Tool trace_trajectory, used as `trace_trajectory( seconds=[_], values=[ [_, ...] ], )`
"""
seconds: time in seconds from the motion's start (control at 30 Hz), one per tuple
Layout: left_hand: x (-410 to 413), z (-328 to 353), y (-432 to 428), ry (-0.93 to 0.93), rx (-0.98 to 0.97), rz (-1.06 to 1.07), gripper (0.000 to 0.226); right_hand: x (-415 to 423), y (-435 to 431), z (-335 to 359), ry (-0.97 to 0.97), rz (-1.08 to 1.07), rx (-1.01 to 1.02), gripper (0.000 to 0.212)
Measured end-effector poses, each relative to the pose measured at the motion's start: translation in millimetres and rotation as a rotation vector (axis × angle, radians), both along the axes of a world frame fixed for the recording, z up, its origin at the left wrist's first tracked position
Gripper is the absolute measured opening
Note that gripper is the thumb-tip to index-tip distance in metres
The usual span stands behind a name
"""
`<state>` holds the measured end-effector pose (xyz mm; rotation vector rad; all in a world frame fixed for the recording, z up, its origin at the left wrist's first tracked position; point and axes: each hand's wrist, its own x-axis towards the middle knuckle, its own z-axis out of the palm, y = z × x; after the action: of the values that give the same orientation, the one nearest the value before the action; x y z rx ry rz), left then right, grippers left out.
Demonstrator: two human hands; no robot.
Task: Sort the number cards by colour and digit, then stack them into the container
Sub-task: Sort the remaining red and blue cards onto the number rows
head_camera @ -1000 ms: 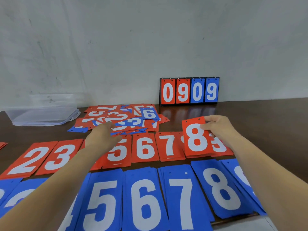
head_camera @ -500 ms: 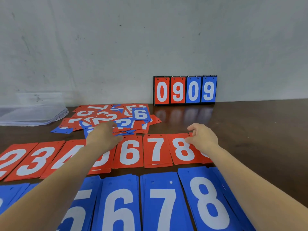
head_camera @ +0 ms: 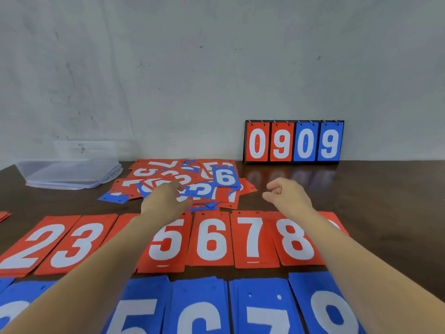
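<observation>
A mixed pile of red and blue number cards (head_camera: 190, 184) lies at the back of the dark table, with a blue 6 (head_camera: 225, 175) on top. My left hand (head_camera: 166, 201) reaches into the pile, its fingertips touching the cards. My right hand (head_camera: 289, 196) hovers empty to the right of the pile, fingers loosely curled, just beyond the red 8 card (head_camera: 295, 239). Sorted red cards (head_camera: 212, 239) run 2, 3, 5, 6, 7, 8 in a row; my left arm hides one of them. A row of blue cards (head_camera: 199, 307) lies nearest me. The clear plastic container (head_camera: 72, 169) stands back left.
A flip scoreboard (head_camera: 293, 142) reading 0909 leans against the grey wall at the back right. Bare dark table (head_camera: 385, 201) stretches to the right of the cards. A few red cards (head_camera: 3, 215) show at the far left edge.
My right hand laid the red 8 card down in the red row, let go and rose toward the pile, empty. My left hand stayed on the pile.
</observation>
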<state>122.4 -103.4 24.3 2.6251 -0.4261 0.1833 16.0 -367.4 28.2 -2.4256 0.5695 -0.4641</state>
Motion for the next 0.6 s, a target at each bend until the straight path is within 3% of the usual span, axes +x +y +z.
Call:
trace_trajectory(
  seconds=[0.23,0.4,0.5,0.6],
  values=[
    [59.6,-6.3,27.4,0.019,-0.023,0.151,0.048,65.6,18.3,-9.8,0.068,-0.050,-0.011,0.035],
    [95.5,-6.2,20.6,0.055,0.037,0.188,0.075,110.0,32.7,-11.3,0.107,-0.076,-0.042,0.050],
    [106.9,-12.2,11.8,0.160,0.179,0.122,0.094,129.4,43.3,-16.3,0.183,-0.078,-0.133,0.066],
    [114.8,-18.8,10.8,0.177,0.261,0.101,0.096,141.2,50.3,-22.9,0.249,-0.125,-0.161,0.079]
  ],
)
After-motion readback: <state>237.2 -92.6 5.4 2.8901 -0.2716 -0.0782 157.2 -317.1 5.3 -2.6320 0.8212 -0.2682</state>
